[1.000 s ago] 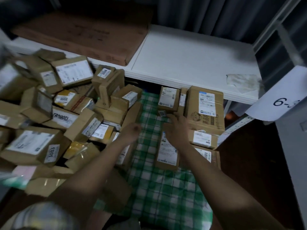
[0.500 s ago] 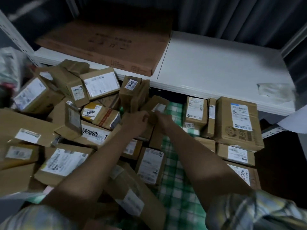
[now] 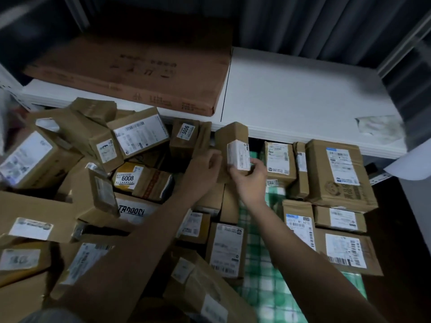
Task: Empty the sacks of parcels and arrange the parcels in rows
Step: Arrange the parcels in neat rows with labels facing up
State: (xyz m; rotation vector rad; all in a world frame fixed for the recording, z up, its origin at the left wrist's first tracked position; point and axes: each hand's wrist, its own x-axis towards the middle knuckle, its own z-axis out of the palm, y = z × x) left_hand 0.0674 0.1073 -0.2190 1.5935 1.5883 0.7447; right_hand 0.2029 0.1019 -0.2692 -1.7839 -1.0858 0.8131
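Observation:
A brown cardboard parcel [image 3: 231, 138] with a white label on its end is lifted upright at the centre. My left hand [image 3: 205, 166] grips its left side and my right hand [image 3: 249, 180] holds its lower right corner. A loose heap of brown parcels [image 3: 93, 183] fills the left half. On the right, several parcels [image 3: 338, 173] lie in neat rows on a green checked cloth [image 3: 263, 283].
A white shelf [image 3: 303, 96] runs across just behind the parcels, with a large flat brown carton [image 3: 140, 68] lying on its left part. A crumpled paper [image 3: 377, 124] sits at its right end. Dark floor lies at the far right.
Both hands have lifted the small parcel out of the heap and raised it upright toward the right. The view has drifted slightly.

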